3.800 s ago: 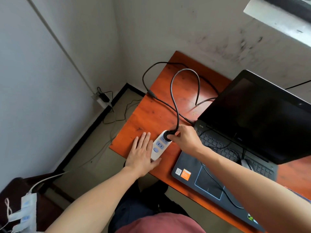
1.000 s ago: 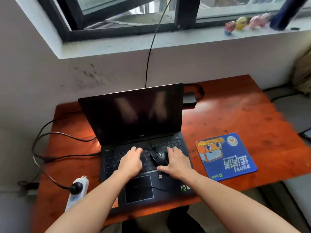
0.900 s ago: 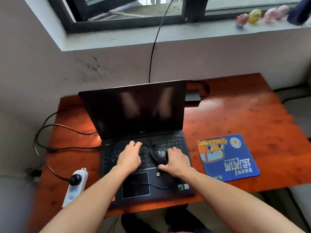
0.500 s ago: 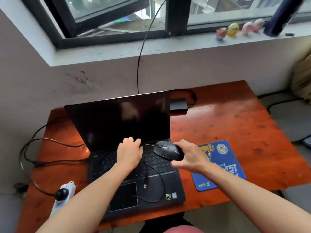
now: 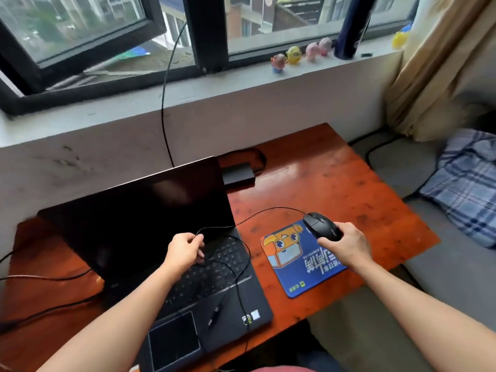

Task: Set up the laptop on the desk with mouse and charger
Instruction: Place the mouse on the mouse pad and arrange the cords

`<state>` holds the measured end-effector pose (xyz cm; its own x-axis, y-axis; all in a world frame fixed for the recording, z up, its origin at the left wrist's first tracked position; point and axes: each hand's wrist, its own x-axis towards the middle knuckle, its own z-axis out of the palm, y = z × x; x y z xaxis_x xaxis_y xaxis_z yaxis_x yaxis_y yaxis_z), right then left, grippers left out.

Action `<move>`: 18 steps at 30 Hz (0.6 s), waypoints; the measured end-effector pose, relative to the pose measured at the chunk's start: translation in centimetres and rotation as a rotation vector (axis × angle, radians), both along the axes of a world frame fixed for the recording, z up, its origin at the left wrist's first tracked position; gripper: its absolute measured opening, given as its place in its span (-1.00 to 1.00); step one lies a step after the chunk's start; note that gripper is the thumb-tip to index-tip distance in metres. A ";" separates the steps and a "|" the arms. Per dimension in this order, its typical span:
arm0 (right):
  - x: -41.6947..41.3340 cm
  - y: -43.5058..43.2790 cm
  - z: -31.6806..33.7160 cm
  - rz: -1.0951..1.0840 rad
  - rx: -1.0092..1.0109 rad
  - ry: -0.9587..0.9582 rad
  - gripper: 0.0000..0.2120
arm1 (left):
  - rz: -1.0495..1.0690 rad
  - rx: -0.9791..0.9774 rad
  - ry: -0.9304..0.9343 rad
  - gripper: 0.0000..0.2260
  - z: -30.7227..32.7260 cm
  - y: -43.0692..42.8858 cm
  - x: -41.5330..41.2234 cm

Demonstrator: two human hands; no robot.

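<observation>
An open black laptop (image 5: 150,210) with a dark screen stands on the red-brown wooden desk (image 5: 322,183). My right hand (image 5: 346,245) grips a black wired mouse (image 5: 320,226) just above the far right corner of a blue cartoon mouse pad (image 5: 300,257). Over the keyboard, my left hand (image 5: 185,249) pinches the mouse cable (image 5: 236,253), which loops across the keys. Its USB plug (image 5: 214,315) lies loose on the palm rest. A black charger brick (image 5: 237,174) sits behind the screen.
Black cables (image 5: 48,277) trail over the desk's left end. A thin cable (image 5: 163,103) hangs from the window. Small figurines (image 5: 298,56) and a dark bottle (image 5: 349,28) stand on the sill. A beige curtain (image 5: 434,63) and a plaid cloth (image 5: 467,183) lie to the right.
My right hand has carried the mouse from above the keyboard rightward to the mouse pad. My left hand has closed on the mouse cable. The view has swung right, so the power strip is out of sight.
</observation>
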<state>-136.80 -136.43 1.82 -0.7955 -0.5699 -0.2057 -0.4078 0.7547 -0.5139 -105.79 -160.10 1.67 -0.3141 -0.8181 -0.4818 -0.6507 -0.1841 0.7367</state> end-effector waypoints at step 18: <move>-3.7 -5.6 -0.4 0.583 0.125 0.065 -0.36 | 0.278 0.000 0.123 -0.46 5.9 3.9 -6.4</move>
<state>-140.46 -142.00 1.38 -0.3717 -0.8910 -0.2607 -0.8007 0.4498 -0.3957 -112.23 -156.19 7.57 -0.1336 -0.8810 -0.4539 -0.4812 -0.3427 0.8069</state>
